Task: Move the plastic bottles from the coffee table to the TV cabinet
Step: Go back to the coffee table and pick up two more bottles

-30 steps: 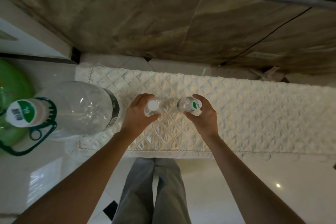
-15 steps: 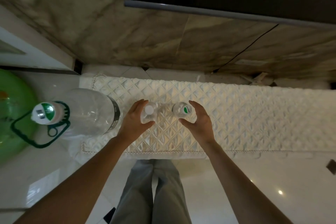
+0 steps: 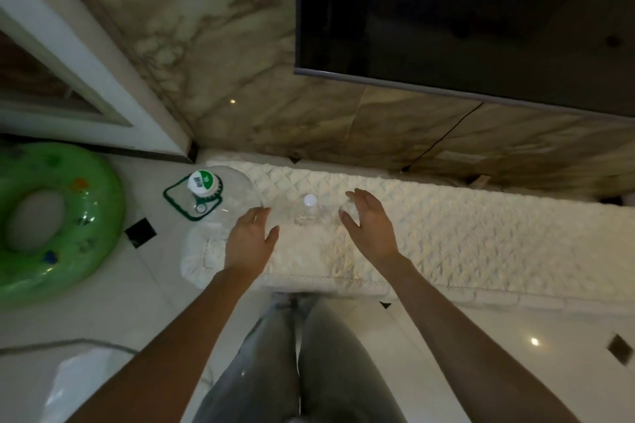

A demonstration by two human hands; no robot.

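Head cam: both small bottles (image 3: 308,210) stood mid-frame on TV cabinet (image 3: 464,233). Left hand (image 3: 251,240) & right hand (image 3: 369,225) spread open, empty. Bottles prob. light, thin-walled, crushable; grip at mid-body, w/ little squeeze.

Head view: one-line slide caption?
Left hand and right hand, both open, beside two small plastic bottles standing on the quilted TV cabinet cover.
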